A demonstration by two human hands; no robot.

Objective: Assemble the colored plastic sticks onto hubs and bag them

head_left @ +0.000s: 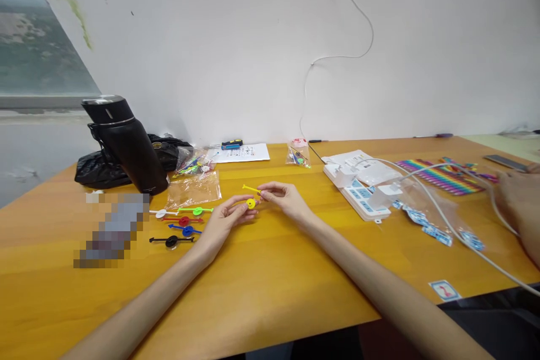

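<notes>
My left hand (pixel 228 218) pinches a small yellow round disc (pixel 251 203) between thumb and fingers, above the table. Close by, my right hand (pixel 287 200) grips a thin yellow arrow (pixel 250 188) near one end, its other end pointing left over the disc. Disc and arrow look apart. Left of my left hand lie several spinner arrows with round centres: a white spinner (pixel 161 214), a green spinner (pixel 197 211), a red spinner (pixel 184 221), a blue spinner (pixel 188 231) and a black spinner (pixel 171 241).
A black bottle (pixel 133 149) stands at the left beside clear plastic bags (pixel 194 188). A blurred-out object (pixel 113 230) lies in front of it. A power strip (pixel 363 202) with white cables sits to the right. Another person's hand (pixel 521 208) is at the right edge near rainbow-coloured sticks (pixel 442 176).
</notes>
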